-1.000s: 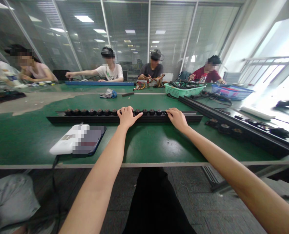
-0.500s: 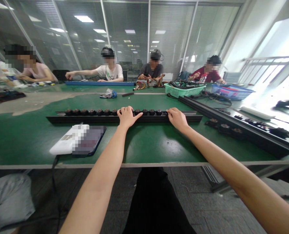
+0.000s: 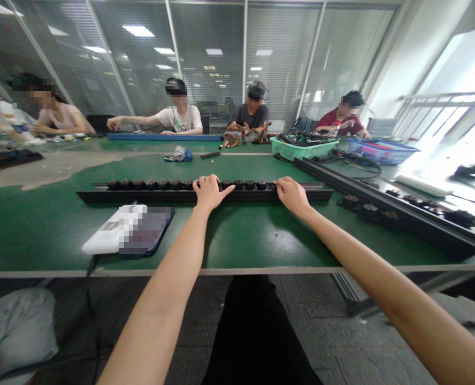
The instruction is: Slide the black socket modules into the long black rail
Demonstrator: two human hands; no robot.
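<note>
A long black rail (image 3: 161,197) lies crosswise on the green table, with a row of small round black parts (image 3: 150,185) along its top. My left hand (image 3: 208,193) lies over the middle of this rail, its fingers curled across the row and its thumb stretched to the right. Near the right end of the row, my right hand (image 3: 292,194) is closed, thumb and index finger pinched at the rail. Whatever sits between those fingertips is too small and hidden to make out. My left fingers cover some of the round parts.
A white device (image 3: 111,232) and a phone (image 3: 157,235) lie left of my forearm. Another long black rail (image 3: 401,211) slants along the right, beside loose black parts (image 3: 369,210). A green basket (image 3: 299,151) and a blue basket (image 3: 376,152) stand behind. Several people sit across the table.
My hands and the rail look almost unmoved. Across the table, the person in red at the right has shifted a raised hand slightly.
</note>
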